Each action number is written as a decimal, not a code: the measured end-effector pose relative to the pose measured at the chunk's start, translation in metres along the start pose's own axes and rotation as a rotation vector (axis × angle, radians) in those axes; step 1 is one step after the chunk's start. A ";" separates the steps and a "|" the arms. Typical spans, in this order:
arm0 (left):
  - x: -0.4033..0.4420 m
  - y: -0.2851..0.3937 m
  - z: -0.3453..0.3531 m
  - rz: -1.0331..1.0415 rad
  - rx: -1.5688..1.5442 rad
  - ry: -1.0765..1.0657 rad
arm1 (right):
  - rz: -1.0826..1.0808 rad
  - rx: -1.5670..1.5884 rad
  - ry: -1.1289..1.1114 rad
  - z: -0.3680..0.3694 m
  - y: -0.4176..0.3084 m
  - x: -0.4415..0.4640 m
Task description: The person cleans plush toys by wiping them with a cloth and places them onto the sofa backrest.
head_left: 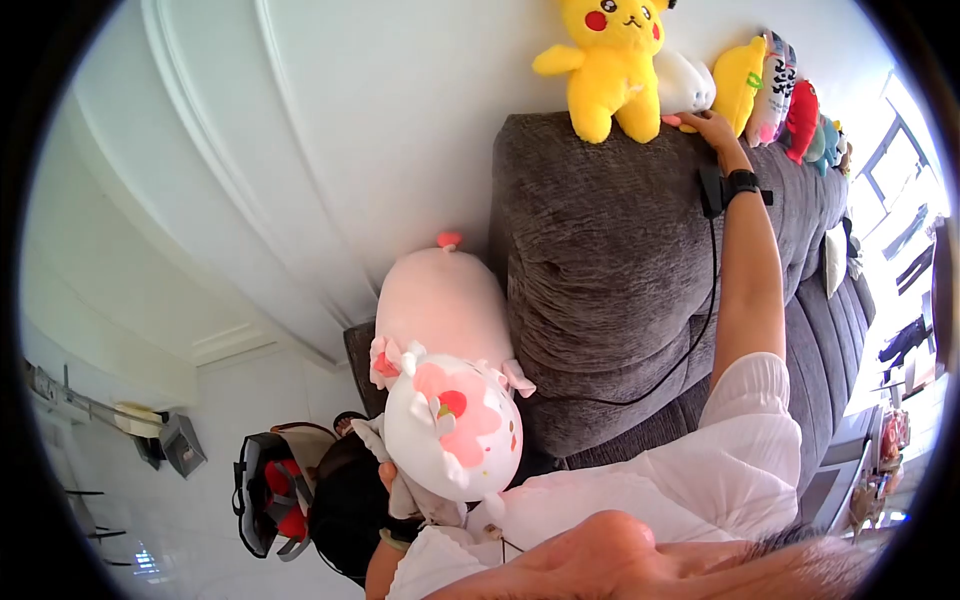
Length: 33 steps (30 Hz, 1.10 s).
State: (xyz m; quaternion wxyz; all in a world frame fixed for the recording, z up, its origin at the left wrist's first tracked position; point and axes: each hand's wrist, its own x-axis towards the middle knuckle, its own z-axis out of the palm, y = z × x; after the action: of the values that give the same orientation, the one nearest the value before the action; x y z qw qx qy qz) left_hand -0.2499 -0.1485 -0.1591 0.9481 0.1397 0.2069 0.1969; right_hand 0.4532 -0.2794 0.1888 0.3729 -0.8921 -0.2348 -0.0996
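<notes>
My right hand [706, 127], with a black strap round the wrist, reaches onto the top of the grey sofa back. Its fingers are at the base of a small white plush toy [686, 84], between a yellow Pikachu plush [616, 85] and a yellow plush [738, 82]. Low on the left, my left hand [388, 476] is partly hidden and closed against a grey-beige soft item [432, 503]. A large pink plush [445, 300] with a white head and a strawberry on it lies right beside that hand, against the sofa's end.
The grey sofa [600, 260] runs to the right, with a red plush [802, 120] and others along its back. A black cable [690, 345] hangs from my wrist device. A black and red bag [275, 495] stands on the white floor. A white wall [380, 100] rises behind.
</notes>
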 end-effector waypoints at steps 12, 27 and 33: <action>0.008 -0.006 0.004 -0.007 0.008 -0.010 | 0.171 -0.235 0.535 0.011 -0.008 -0.034; 0.012 -0.009 0.007 -0.012 0.008 -0.025 | 0.386 -0.235 0.648 0.015 -0.011 -0.035; 0.011 -0.006 0.008 -0.013 0.008 -0.032 | -0.195 0.329 0.648 0.009 -0.012 -0.025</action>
State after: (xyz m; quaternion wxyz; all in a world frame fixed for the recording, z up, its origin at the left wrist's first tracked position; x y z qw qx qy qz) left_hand -0.2352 -0.1507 -0.1581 0.9519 0.1455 0.1935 0.1878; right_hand 0.4256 -0.2739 0.1816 0.5548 -0.7161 -0.2014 -0.3727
